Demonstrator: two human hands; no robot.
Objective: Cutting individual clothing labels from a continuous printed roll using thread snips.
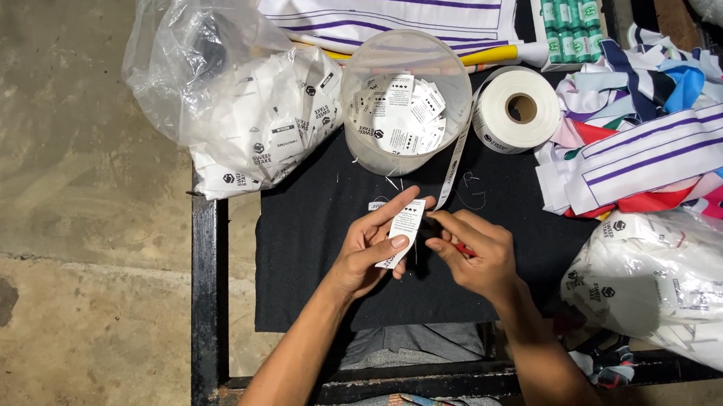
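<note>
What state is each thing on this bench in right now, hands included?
Left hand: grip shut on the cut label.
Cut label: white, printed, held above the black mat.
Right hand: fingers pinched at the tape's end; a small red thing shows inside, unclear.
Label tape roll: partly unwound, its strip running down to the hands.
Clear tub: open, cut labels inside.
Plastic bag: open, full of labels.
Black mat: flat.
</note>
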